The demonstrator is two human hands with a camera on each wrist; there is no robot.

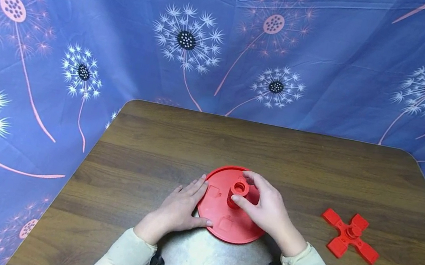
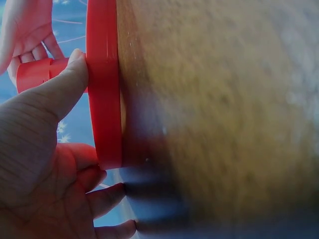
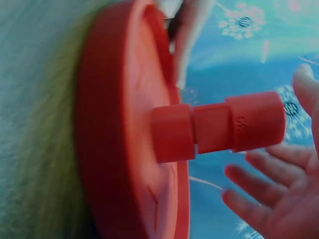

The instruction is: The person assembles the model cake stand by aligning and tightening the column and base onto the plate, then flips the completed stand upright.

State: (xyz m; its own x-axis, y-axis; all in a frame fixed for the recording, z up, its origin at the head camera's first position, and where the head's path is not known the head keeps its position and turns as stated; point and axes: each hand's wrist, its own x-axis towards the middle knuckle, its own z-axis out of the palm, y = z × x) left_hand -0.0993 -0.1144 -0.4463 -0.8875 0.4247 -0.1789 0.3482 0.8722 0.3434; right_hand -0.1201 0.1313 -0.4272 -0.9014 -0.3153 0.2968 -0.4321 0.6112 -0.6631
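A round red disc [image 1: 237,231] with a raised rim lies flat on the table. From its middle rises a red stepped column [image 3: 215,127] with a round hole in its top. My left hand [image 1: 178,209] rests at the disc's left side, fingers mostly straight along the edge and thumb on the near rim. In the left wrist view, some fingertips reach down to the table beside the disc [image 2: 104,89]. Around the column's upper end, my right hand [image 1: 271,207] is spread with thumb and fingers apart; the right wrist view shows a gap between them and the column.
A red cross-shaped piece [image 1: 350,235] with a short round stub at its centre lies on the wooden table [image 1: 139,162], right of the disc. Behind the table hangs a blue cloth [image 1: 333,78] with dandelion prints. Dark wrist cameras sit under both sleeves.
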